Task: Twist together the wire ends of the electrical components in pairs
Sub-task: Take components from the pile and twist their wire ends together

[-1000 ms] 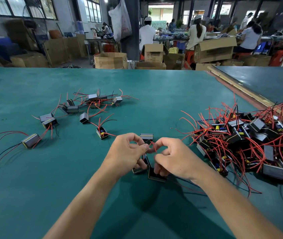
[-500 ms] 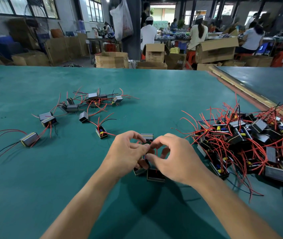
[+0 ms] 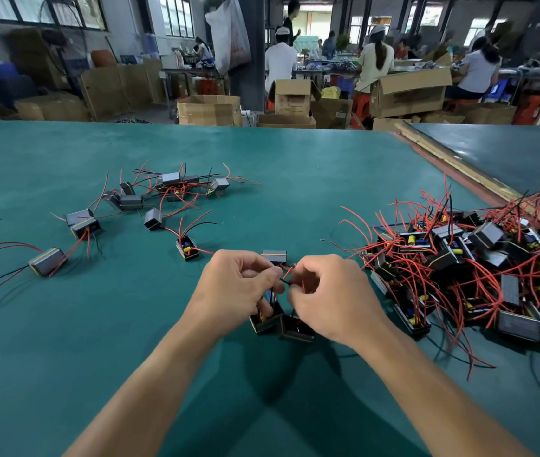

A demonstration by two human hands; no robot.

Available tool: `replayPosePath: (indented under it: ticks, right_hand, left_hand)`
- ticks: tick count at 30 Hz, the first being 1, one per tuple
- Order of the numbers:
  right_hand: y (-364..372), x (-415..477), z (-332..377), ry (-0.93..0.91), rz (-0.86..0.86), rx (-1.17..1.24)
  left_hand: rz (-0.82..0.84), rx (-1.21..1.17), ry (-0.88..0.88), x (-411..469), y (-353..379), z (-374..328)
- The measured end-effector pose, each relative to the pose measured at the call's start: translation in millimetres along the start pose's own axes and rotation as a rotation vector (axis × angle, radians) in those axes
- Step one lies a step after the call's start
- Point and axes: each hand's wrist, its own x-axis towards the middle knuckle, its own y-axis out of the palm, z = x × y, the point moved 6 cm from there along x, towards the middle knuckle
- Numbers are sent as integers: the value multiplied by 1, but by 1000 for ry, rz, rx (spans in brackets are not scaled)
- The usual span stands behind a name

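On my feed, both hands meet low at the middle of the green table [image 3: 64, 341]. The left hand [image 3: 235, 291] and the right hand [image 3: 331, 298], fingers curled, each pinch the thin wire ends [image 3: 286, 282] stretched between them. A pair of black components [image 3: 267, 321] lies on the table just beneath (a third component [image 3: 274, 256], grey-topped, sits just beyond the knuckles). A tangled pile [image 3: 476, 258] of red-wired units lies to the right, a looser scatter [image 3: 169, 189] well apart at left.
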Motion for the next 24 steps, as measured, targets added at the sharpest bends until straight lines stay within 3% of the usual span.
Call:
replayPosePath:
  ticks: [9,24]
  right_hand:
    - [-10,0,-6,102,49,-77]
    - [-8,-3,-1,86,112,-159]
  left_hand:
    - [-76,-40,22,0,-7,-2]
    - [16,-102,-11,-3,0,-3]
